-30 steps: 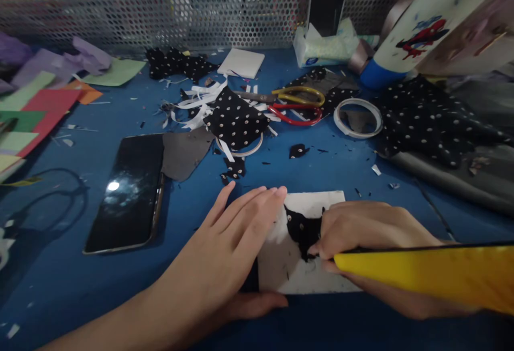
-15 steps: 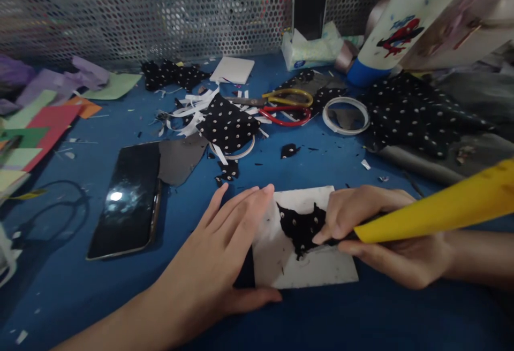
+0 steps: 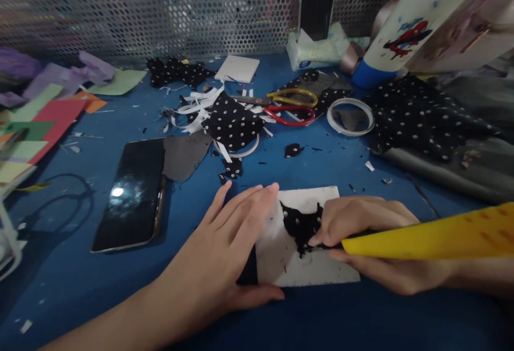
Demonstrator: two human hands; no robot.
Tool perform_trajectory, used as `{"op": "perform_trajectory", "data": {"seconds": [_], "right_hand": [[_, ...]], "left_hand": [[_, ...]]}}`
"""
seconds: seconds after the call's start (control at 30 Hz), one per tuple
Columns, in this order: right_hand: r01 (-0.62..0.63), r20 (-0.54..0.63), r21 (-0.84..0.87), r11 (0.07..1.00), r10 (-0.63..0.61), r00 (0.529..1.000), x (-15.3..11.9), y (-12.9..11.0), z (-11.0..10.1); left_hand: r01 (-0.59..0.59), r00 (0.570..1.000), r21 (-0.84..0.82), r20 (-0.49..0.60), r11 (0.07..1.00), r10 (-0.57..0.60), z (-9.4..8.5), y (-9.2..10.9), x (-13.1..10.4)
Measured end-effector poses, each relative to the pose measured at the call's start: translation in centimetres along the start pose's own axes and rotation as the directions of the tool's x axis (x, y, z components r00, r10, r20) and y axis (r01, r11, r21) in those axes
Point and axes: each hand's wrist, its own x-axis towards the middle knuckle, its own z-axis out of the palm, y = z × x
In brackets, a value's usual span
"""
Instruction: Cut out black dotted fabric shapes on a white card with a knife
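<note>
A small scrap of black polka-dot cloth [image 3: 302, 225] with ragged edges lies on a square white tile [image 3: 277, 265]. My left hand [image 3: 228, 238] is spread over the tile's left side, fingers stretched out and thumb along the near edge. In my right hand [image 3: 369, 228] is a tool with a long, brown-stained yellow handle [image 3: 425, 238] and a thin dark front part. Its tip is hidden behind my fingers, so its kind cannot be made out. My right fingertip touches the cloth's right side.
Beyond my hands lie scissors [image 3: 291, 107], white rings [image 3: 351, 117] and dotted cloth pieces [image 3: 233, 121]. A phone [image 3: 132, 196] lies at left, near coloured papers [image 3: 60, 121]. A white bottle with a blue cap [image 3: 369, 74] stands at the back right, before a perforated metal panel [image 3: 225, 14].
My right hand and the yellow-handled tool have shifted slightly left and down over the cloth. The handle lies flatter now. My left hand stays on the tile; the whole view has shifted slightly.
</note>
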Motion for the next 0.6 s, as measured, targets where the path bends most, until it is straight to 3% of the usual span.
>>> {"op": "perform_trajectory", "data": {"seconds": [0.17,0.27,0.47,0.6], "right_hand": [[-0.020,-0.021,-0.067,0.998,0.018,1.000,0.1,-0.4,0.2],[0.020,-0.033,-0.022,1.000,-0.021,0.999,0.4,-0.7,0.5],[0.030,0.038,-0.011,1.000,-0.029,0.999,1.2,-1.1,0.5],[0.115,0.151,0.024,0.993,-0.117,0.982,1.3,-0.9,0.4]], "left_hand": [[-0.008,1.000,-0.005,0.000,1.000,0.008,0.0,-0.1,0.0],[-0.026,1.000,-0.018,-0.018,1.000,0.025,0.1,-0.2,0.0],[-0.052,0.998,-0.004,-0.024,0.999,0.052,0.1,-0.2,0.0],[-0.051,0.999,0.011,-0.018,0.999,0.051,-0.1,-0.1,0.0]]}}
